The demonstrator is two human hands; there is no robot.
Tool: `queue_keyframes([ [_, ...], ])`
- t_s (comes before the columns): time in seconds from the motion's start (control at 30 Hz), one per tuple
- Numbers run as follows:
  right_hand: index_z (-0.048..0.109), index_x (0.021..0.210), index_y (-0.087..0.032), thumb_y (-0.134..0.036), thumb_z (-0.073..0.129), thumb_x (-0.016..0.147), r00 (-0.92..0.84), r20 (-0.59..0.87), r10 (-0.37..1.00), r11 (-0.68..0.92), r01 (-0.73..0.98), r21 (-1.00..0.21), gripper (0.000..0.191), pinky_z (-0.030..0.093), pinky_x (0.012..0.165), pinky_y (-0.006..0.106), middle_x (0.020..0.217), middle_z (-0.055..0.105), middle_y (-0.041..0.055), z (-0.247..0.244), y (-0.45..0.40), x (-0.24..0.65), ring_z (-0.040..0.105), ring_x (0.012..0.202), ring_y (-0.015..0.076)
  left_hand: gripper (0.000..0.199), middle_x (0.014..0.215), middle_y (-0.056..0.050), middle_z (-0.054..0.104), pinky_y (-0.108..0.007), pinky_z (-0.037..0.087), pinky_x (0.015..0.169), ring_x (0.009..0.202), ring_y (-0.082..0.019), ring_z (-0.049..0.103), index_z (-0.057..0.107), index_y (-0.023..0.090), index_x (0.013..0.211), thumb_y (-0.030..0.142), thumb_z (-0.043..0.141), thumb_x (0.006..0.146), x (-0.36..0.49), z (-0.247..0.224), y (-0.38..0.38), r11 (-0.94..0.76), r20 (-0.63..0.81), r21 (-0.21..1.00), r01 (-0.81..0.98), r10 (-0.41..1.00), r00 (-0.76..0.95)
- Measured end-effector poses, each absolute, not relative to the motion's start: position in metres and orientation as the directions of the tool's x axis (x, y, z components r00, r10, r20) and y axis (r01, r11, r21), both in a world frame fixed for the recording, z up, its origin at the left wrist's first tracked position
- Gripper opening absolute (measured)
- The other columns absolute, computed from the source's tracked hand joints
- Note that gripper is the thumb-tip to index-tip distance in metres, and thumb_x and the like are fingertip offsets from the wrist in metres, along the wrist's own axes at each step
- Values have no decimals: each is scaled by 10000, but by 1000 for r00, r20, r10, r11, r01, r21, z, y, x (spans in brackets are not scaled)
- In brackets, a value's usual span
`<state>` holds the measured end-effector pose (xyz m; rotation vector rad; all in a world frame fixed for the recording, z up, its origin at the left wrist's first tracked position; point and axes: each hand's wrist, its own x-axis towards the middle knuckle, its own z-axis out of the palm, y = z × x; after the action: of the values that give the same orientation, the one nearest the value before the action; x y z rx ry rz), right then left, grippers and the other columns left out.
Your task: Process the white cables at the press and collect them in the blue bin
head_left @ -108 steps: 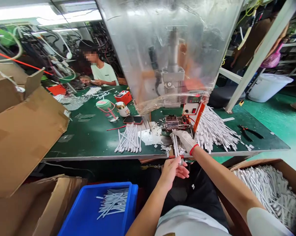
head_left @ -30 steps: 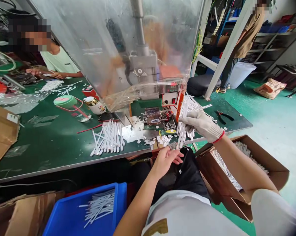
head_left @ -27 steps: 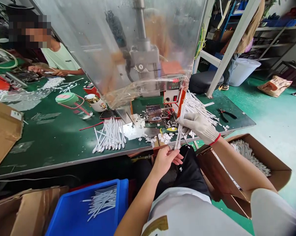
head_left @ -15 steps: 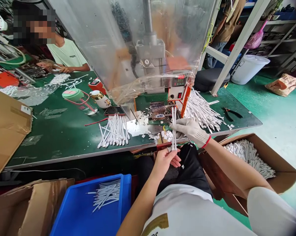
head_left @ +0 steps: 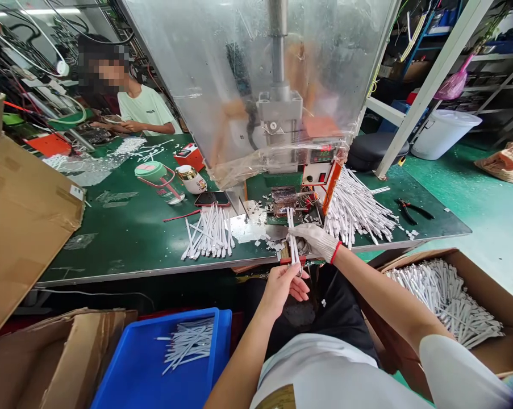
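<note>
A green table (head_left: 111, 238) spans my view. On it, behind a cloudy plastic sheet (head_left: 337, 62), stands a press (head_left: 280, 113). My bare left hand (head_left: 283, 287) and gloved right hand (head_left: 318, 241) are close together, fingers pinched narrow, before a metal block (head_left: 284, 195). They hold slim white strips (head_left: 294, 250), far ends near the block. A loose pinch could splay the strips; reaching too far could bring my right hand against the block.
</note>
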<state>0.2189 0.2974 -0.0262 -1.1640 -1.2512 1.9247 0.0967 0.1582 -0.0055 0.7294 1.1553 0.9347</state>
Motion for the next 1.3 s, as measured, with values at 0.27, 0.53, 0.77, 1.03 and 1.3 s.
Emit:
queue_keyframes([
  [0.27,637,766,-141,-466,759,758,-486,-372,791,-434,-18,-901,347,370,349,180,578,614,27,-40,306,219,487,402,90,546,547,-60,667,-208,469,426,443,-152,638,691,90,779,635,661,758,97,-7,159,435,-417,870,-232,900,124],
  [0.53,648,752,-137,-402,740,770,-473,-396,787,-464,-31,-885,281,366,325,180,518,567,12,-27,303,216,468,376,93,528,579,-73,688,-208,483,432,457,-157,650,702,77,829,599,656,771,100,-6,160,446,-429,856,-263,895,123],
  [0.77,706,824,-132,-360,660,843,-339,-352,872,-404,-96,-909,234,346,327,215,698,666,54,-18,313,202,470,412,93,641,661,-96,722,-235,532,483,531,-186,696,697,71,900,689,653,735,107,-1,163,462,-451,835,-298,886,111],
  [1.03,678,784,-122,-328,654,856,-262,-345,901,-403,-218,-889,219,402,388,227,666,646,51,-9,312,190,531,470,123,610,606,-92,702,-233,516,469,510,-188,685,678,81,799,687,641,738,107,-9,163,425,-413,853,-304,905,106],
  [1.3,681,772,-125,-340,668,831,-224,-339,914,-377,-153,-913,223,385,393,221,675,649,55,0,307,191,537,487,127,625,609,-97,700,-227,507,465,504,-180,678,690,69,814,686,639,730,111,-9,163,410,-402,835,-367,910,100],
])
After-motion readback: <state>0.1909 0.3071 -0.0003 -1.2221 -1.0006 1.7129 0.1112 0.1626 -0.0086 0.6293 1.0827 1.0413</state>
